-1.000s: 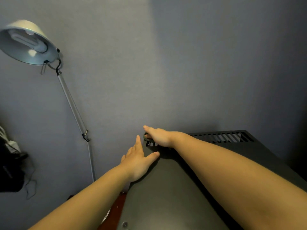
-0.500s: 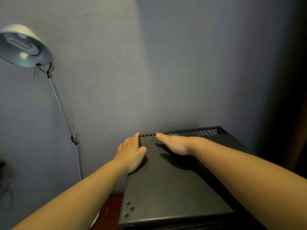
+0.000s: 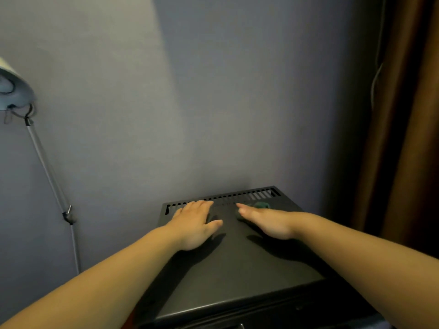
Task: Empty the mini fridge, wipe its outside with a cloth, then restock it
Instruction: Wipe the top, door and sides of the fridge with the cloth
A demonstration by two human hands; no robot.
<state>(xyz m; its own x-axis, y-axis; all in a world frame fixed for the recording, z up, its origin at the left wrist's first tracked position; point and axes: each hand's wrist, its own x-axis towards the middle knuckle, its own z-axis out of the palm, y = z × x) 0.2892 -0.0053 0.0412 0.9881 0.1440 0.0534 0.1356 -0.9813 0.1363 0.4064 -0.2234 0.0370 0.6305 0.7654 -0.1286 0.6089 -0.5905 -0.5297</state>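
Mini fridge (image 3: 237, 264) low in the view at 6 o'clock, backed against the wall, vent slots (image 3: 225, 197) along its far edge. Left hand (image 3: 194, 224) laid flat on the top toward 10 o'clock, fingers straight, grasping nothing, likely bracing the box against sliding. Right hand (image 3: 268, 222) toward 1 o'clock, fingers also straight, pressing down on a dark green cloth (image 3: 261, 205) rather than clenching it, probably to keep it spread for wiping. Only a scrap of cloth visible beyond the fingertips. Lamp (image 3: 14, 91) at 9 o'clock, curtain (image 3: 415, 138) at 3 o'clock.
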